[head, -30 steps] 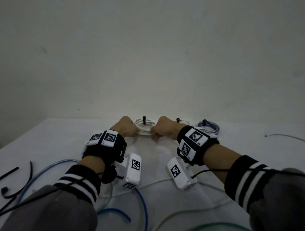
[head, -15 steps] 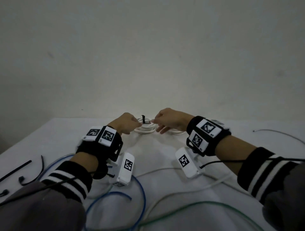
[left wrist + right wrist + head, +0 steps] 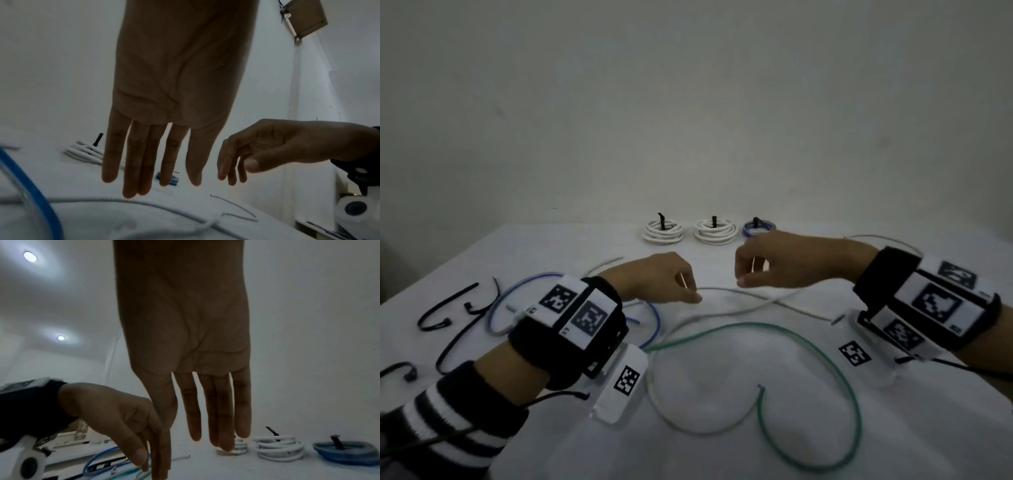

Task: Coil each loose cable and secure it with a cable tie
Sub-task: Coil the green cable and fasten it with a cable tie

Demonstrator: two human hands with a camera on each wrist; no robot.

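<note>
White table (image 3: 893, 428) | hands (image 3: 654, 279) above grey cable (image 3: 726, 291) (contact unclear)

The head camera is looking forward and down from above at the white cloth-covered tabletop (image 3: 808, 445), facing a plain pale wall, both wrists close below it. The left wrist camera is peering along the left hand (image 3: 174, 97) from right under the palm, low to the cloth. The right wrist camera is doing likewise under the right hand (image 3: 185, 337). All three are sharing the tied blue coiled cable (image 3: 759, 226) (image 3: 173, 178) (image 3: 347, 451) at the far edge.
</note>
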